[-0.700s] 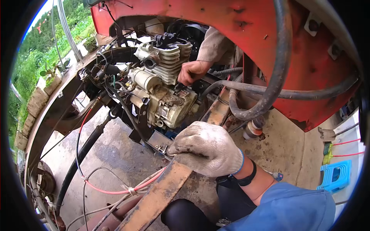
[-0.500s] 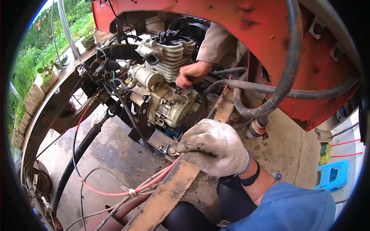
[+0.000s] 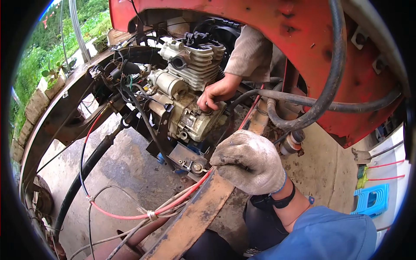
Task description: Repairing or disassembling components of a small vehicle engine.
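My right hand (image 3: 249,162), in a soiled white knit glove, is over the rusty orange-brown frame beam (image 3: 203,206). Its fingers are curled together, and whatever they grip is hidden. A red cable (image 3: 186,197) runs along the beam up to the glove and shows again beyond it. Beside the fingertips is a metal bracket with a bolt (image 3: 197,167). My left hand is out of view. Ahead stands a grimy engine (image 3: 190,117) with a finned cylinder. Another person's bare hand (image 3: 219,92), from a ribbed beige sleeve, touches the top of its casing with bent fingers.
A red body panel (image 3: 303,56) arches overhead at the right, with a thick black hose (image 3: 333,73) looping below it. Loose wires (image 3: 125,82) crowd the engine's left side. A black tube (image 3: 86,177) slants over the concrete floor. A blue plastic stool (image 3: 372,200) stands far right.
The view has shifted slightly. My gloved hand remains closed over the beam, a little farther up it. The other person's hand has moved slightly downward on the engine casing.
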Demonstrator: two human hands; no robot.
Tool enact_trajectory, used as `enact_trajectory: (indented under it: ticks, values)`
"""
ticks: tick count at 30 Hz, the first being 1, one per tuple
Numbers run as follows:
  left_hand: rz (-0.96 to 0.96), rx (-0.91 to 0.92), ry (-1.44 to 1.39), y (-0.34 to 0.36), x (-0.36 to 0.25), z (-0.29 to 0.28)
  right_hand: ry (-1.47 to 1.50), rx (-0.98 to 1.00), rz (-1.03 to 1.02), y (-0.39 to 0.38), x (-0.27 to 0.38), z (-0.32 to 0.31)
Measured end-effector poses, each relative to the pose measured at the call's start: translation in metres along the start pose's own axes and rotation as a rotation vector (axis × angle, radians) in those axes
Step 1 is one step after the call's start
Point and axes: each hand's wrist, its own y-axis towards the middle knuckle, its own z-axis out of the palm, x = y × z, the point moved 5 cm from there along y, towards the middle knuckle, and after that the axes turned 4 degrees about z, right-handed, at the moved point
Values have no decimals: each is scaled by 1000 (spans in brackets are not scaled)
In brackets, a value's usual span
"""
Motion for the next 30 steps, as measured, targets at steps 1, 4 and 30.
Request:
enact_trajectory:
  ticks: [1, 4, 30]
  values:
    - [-5, 2, 3, 0, 0, 0, -13, 2, 2, 0, 0, 0]
    - [-15, 5, -1, -1, 1, 0, -52, 7, -9, 0, 1, 0]
    - [27, -17, -16, -1, 3, 4, -25, -4, 7, -4, -3, 3]
